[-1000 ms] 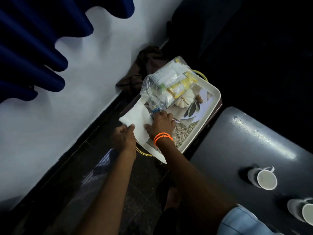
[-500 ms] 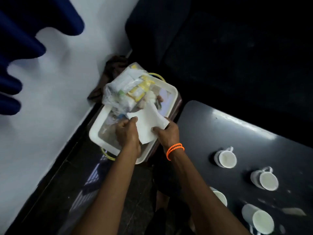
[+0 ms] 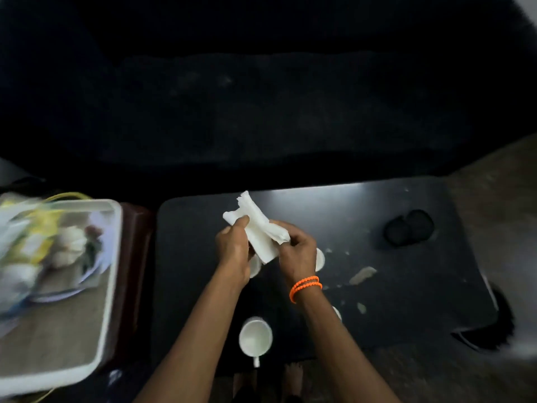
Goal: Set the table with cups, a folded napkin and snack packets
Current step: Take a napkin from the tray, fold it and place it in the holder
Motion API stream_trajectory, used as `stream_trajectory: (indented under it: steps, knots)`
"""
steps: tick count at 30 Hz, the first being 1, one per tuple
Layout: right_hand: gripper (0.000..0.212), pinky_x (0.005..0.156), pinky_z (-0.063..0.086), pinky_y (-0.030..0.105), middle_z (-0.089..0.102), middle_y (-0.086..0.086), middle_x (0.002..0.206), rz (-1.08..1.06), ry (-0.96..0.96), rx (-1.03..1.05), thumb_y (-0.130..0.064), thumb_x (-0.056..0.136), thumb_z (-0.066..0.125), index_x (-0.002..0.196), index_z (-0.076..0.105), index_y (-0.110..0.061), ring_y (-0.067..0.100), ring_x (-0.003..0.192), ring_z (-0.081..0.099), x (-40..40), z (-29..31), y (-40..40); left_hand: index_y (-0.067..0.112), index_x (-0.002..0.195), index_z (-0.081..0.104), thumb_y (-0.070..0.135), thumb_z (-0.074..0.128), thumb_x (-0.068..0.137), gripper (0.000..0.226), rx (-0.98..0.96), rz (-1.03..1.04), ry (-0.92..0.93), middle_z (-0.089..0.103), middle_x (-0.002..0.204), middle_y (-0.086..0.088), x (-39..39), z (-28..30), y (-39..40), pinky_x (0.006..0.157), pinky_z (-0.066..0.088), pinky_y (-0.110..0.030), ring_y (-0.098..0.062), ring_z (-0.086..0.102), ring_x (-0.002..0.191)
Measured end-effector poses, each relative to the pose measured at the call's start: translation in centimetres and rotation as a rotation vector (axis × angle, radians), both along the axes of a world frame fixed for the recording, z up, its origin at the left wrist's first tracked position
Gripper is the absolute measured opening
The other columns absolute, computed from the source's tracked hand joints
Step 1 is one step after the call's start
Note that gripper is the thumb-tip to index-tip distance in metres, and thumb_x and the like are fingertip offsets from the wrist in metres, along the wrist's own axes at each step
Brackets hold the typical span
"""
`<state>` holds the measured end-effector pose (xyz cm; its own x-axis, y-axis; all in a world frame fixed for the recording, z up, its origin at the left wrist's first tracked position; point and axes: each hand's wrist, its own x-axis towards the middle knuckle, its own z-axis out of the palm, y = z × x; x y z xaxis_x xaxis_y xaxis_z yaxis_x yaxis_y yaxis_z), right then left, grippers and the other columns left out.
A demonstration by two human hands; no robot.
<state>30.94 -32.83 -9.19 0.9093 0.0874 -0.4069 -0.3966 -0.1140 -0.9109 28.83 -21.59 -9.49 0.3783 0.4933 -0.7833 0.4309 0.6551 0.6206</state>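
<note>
A white cup (image 3: 255, 336) stands upright at the near edge of the dark table (image 3: 406, 286). Above the table's middle, a white napkin (image 3: 257, 228), creased and partly folded, is pinched by the left hand (image 3: 234, 249) and the right hand (image 3: 299, 248). A blurred white tray (image 3: 112, 257) of snack packets (image 3: 32, 237) lies just left of the table. Beyond, the room is dark.

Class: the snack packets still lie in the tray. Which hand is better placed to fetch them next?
Left, probably. The tray with the packets lies on the left hand's side; the right hand would cross over. Both hold the napkin.
</note>
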Motion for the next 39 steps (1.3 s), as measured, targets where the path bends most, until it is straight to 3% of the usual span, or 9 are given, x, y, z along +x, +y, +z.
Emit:
stream_trajectory:
  steps: [9, 14, 20, 25, 28, 31, 35, 37, 39]
  knots:
    - [0.025, 0.075, 0.061, 0.031, 0.081, 0.007, 0.092, -0.533, 0.01, -0.104, 0.013, 0.083, 0.063, 0.091, 0.08, -0.003, 0.012, 0.082, 0.072, 7.7, 0.3, -15.6, 0.017, 0.094, 0.075, 0.015, 0.073, 0.088, 0.006, 0.04, -0.485, -0.084, 0.081, 0.094, -0.009, 10.1, -0.6, -16.2, 0.08, 0.066, -0.047, -0.032, 0.079, 0.092]
    - [0.023, 0.065, 0.052, 0.023, 0.075, 0.003, 0.083, -0.698, -0.055, -0.285, 0.003, 0.083, 0.064, 0.085, 0.078, -0.015, 0.013, 0.074, 0.066, 9.9, 1.0, -20.9, 0.016, 0.1, 0.075, 0.015, 0.071, 0.092, 0.01, -0.011, -0.562, -0.081, 0.079, 0.107, -0.013, 14.8, -0.1, -22.8, 0.082, 0.066, -0.051, -0.031, 0.078, 0.095]
    - [0.012, 0.058, 0.046, 0.009, 0.071, -0.007, 0.073, -0.626, -0.014, -0.475, -0.012, 0.084, 0.068, 0.081, 0.077, -0.018, 0.015, 0.073, 0.066, 11.7, 2.2, -25.0, 0.008, 0.1, 0.07, 0.015, 0.071, 0.092, 0.011, -0.173, -0.741, 0.012, 0.076, 0.105, -0.016, 18.6, 0.5, -26.9, 0.051, 0.062, -0.033, -0.027, 0.077, 0.086]
    - [0.017, 0.047, 0.038, 0.006, 0.062, -0.004, 0.06, -0.55, 0.067, -0.588, -0.014, 0.084, 0.066, 0.085, 0.081, -0.005, 0.021, 0.064, 0.062, 13.7, 2.6, -26.3, 0.005, 0.102, 0.067, 0.015, 0.06, 0.099, 0.013, -0.339, -0.749, 0.04, 0.073, 0.089, -0.014, 20.4, 0.3, -27.0, 0.049, 0.063, -0.035, -0.024, 0.073, 0.074]
    - [0.024, 0.059, 0.035, 0.018, 0.077, 0.018, 0.088, -0.544, 0.079, -0.611, -0.019, 0.086, 0.067, 0.097, 0.08, -0.002, 0.029, 0.078, 0.061, 15.0, 3.1, -26.1, -0.005, 0.099, 0.061, 0.022, 0.054, 0.104, 0.028, -0.363, -0.644, 0.036, 0.071, 0.084, -0.021, 21.0, -0.5, -26.8, 0.047, 0.063, -0.038, -0.027, 0.075, 0.06]
    - [0.028, 0.073, 0.039, 0.023, 0.076, 0.017, 0.107, -0.491, 0.119, -0.59, -0.024, 0.087, 0.069, 0.106, 0.076, -0.004, 0.031, 0.096, 0.067, 16.1, 2.8, -25.4, -0.005, 0.1, 0.054, 0.032, 0.052, 0.107, 0.037, -0.294, -0.515, 0.076, 0.067, 0.09, -0.028, 21.0, -2.2, -26.1, 0.044, 0.062, -0.038, -0.031, 0.074, 0.049]
    - [0.048, 0.109, 0.042, 0.034, 0.062, 0.015, 0.137, -0.556, 0.175, -0.489, -0.029, 0.092, 0.066, 0.135, 0.062, -0.008, 0.031, 0.129, 0.057, 16.0, 1.1, -25.0, 0.001, 0.101, 0.062, 0.045, 0.054, 0.104, 0.044, -0.17, -0.459, 0.074, 0.067, 0.099, -0.023, 20.2, -4.8, -25.1, 0.058, 0.065, -0.035, -0.03, 0.076, 0.069]
    - [0.043, 0.112, 0.043, 0.04, 0.064, 0.013, 0.133, -0.673, 0.179, -0.431, -0.029, 0.094, 0.063, 0.131, 0.065, -0.009, 0.031, 0.127, 0.058, 15.7, 0.4, -25.2, 0.003, 0.113, 0.068, 0.052, 0.053, 0.102, 0.053, -0.061, -0.504, 0.049, 0.07, 0.1, -0.016, 20.0, -5.9, -25.3, 0.065, 0.065, -0.035, -0.028, 0.074, 0.082]
    - [0.035, 0.107, 0.048, 0.046, 0.069, 0.008, 0.118, -0.76, 0.216, -0.33, -0.033, 0.093, 0.057, 0.117, 0.071, -0.011, 0.031, 0.119, 0.062, 15.5, -0.1, -25.5, 0.011, 0.126, 0.068, 0.062, 0.048, 0.098, 0.062, 0.103, -0.638, 0.025, 0.072, 0.118, -0.016, 20.0, -6.5, -25.7, 0.088, 0.064, -0.044, -0.033, 0.072, 0.105]
